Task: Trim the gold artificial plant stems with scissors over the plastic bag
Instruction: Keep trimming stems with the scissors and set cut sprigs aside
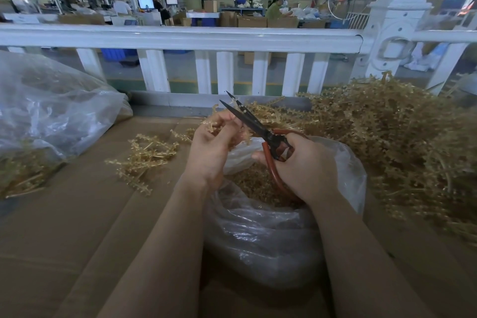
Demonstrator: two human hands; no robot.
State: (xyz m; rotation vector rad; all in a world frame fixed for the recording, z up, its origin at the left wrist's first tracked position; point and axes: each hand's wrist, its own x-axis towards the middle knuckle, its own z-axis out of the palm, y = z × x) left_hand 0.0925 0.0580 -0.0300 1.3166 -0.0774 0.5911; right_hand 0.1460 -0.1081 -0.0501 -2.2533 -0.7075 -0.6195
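The cardboard bench runs up to a white railing and serves as one long sorting line, which seems to be why the stock is split by side. The heap of gold stems lies on the right, within reach of the scissor hand, probably as the untrimmed supply. A big clear sack slumps at far left with gold pieces inside, likely for finished or bulk stock, though its exact contents are too hazy to tell. The bag sits directly below both hands with its mouth open towards them and gold offcuts already in it; I judge it is placed there so that whatever is snipped falls straight in. A small loose bunch of stems lies on the cardboard just left of the bag, apart from the heap. The right hand has its fingers curled round the red handles of the scissors, whose dark blades point up and away and stand apart, ready to bite. The left hand has its fingers curled on a gold stem, holding it raised above the bag and just beside the blades, presumably to feed its end between them. The cut looks about to be made, not yet done.
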